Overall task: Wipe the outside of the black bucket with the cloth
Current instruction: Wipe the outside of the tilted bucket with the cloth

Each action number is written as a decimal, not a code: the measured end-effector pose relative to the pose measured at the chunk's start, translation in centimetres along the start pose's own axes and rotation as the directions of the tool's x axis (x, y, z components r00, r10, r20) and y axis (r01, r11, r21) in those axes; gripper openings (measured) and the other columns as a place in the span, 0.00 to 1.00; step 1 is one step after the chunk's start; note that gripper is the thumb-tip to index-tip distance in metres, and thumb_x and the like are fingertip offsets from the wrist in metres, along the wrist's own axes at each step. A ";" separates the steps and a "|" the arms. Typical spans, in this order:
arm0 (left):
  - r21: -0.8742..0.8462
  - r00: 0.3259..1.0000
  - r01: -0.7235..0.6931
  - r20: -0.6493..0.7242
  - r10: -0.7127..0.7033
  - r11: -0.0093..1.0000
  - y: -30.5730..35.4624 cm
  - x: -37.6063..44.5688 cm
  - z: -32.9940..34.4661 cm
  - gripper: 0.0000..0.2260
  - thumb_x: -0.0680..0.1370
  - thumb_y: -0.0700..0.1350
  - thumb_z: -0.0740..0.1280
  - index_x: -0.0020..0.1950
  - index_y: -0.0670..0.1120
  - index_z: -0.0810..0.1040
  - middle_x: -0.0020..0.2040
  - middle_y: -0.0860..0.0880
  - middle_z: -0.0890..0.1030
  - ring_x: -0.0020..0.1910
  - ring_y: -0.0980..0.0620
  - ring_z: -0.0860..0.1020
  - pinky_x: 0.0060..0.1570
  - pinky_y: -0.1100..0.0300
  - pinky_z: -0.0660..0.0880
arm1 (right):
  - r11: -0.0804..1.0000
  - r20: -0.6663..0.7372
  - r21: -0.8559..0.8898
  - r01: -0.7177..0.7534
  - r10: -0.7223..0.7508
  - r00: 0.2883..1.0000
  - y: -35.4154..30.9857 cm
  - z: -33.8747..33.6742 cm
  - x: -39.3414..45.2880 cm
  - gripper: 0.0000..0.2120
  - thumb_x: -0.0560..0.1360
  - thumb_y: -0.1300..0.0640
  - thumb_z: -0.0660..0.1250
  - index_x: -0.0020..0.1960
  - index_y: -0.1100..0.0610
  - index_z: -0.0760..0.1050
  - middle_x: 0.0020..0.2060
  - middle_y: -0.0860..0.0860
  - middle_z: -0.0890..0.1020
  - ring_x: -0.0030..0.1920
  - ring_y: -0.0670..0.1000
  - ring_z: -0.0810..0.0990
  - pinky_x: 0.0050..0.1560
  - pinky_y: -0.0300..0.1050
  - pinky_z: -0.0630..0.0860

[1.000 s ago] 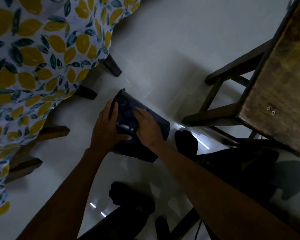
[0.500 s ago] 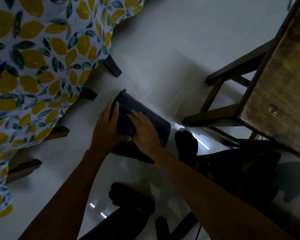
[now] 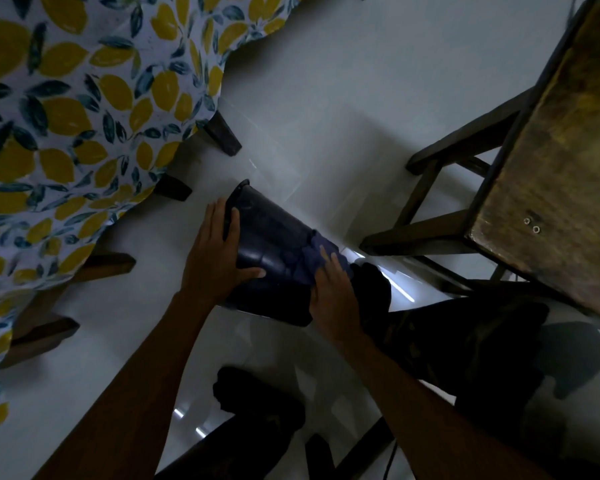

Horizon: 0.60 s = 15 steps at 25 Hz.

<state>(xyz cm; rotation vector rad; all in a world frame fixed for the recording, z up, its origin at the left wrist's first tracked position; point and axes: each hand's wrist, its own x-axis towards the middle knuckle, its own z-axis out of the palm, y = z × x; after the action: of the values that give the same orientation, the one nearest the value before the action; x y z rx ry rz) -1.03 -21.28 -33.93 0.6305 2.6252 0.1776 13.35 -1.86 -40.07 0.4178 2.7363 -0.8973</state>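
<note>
Bucket [image 3: 274,233], smooth black taper, crumpled cloth [image 3: 317,259]

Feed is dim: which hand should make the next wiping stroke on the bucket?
Right. The right hand already presses the cloth on the black bucket, while the left hand steadies its end.

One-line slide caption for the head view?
Left hand steadies the tipped black bucket while right hand presses the cloth against its side.

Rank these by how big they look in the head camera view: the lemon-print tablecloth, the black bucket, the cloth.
1. lemon-print tablecloth, largest by far, though it is cut off by the frame.
2. black bucket.
3. cloth, smallest; the right hand covers part of it.
</note>
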 end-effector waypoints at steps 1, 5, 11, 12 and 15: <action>-0.008 1.000 -0.003 -0.004 0.003 1.000 -0.1 -0.2 0.1 0.57 0.63 0.73 0.67 0.80 0.40 0.53 0.80 0.35 0.50 0.78 0.34 0.51 0.70 0.36 0.63 | 1.000 -0.016 -0.006 -0.009 0.009 1.000 -0.1 0.3 -0.8 0.24 0.77 0.57 0.53 0.72 0.59 0.68 0.76 0.54 0.64 0.76 0.59 0.62 0.70 0.62 0.66; -0.018 1.000 -0.024 -0.008 0.024 1.000 -0.7 -0.4 0.7 0.56 0.64 0.76 0.62 0.79 0.40 0.54 0.79 0.34 0.54 0.76 0.32 0.57 0.67 0.36 0.66 | 0.996 0.048 0.072 -0.060 0.057 0.997 -2.5 0.0 5.2 0.26 0.77 0.53 0.50 0.73 0.56 0.66 0.70 0.56 0.73 0.71 0.58 0.69 0.71 0.59 0.64; -0.061 0.999 0.039 0.010 -0.038 0.997 -0.9 -0.9 1.2 0.58 0.63 0.74 0.69 0.80 0.41 0.52 0.79 0.35 0.52 0.76 0.32 0.57 0.67 0.36 0.66 | 0.960 0.099 0.227 -0.162 0.142 0.985 -4.5 -0.7 8.4 0.22 0.76 0.58 0.53 0.67 0.61 0.72 0.60 0.61 0.79 0.62 0.62 0.76 0.65 0.56 0.70; -0.062 0.999 0.049 0.011 -0.048 0.997 -0.8 -1.1 1.1 0.58 0.63 0.72 0.72 0.80 0.41 0.51 0.80 0.35 0.51 0.76 0.33 0.56 0.67 0.36 0.66 | 0.967 0.058 0.237 -0.093 0.082 0.995 -4.5 -0.6 5.8 0.24 0.76 0.57 0.52 0.70 0.61 0.70 0.65 0.60 0.77 0.67 0.60 0.72 0.70 0.56 0.67; -0.067 0.999 0.042 -0.010 -0.043 0.997 -0.7 -1.5 1.0 0.59 0.61 0.66 0.78 0.80 0.40 0.53 0.79 0.34 0.52 0.76 0.32 0.57 0.66 0.35 0.67 | 0.986 -0.030 0.136 0.096 -0.093 0.995 -3.2 0.6 0.3 0.25 0.77 0.58 0.53 0.73 0.60 0.66 0.72 0.57 0.70 0.73 0.57 0.66 0.74 0.51 0.60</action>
<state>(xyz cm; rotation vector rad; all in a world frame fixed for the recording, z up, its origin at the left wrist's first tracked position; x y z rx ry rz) 0.35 -22.57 -34.37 0.5524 2.6296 0.2553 12.07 -4.63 -38.97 0.3268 2.7456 -1.1168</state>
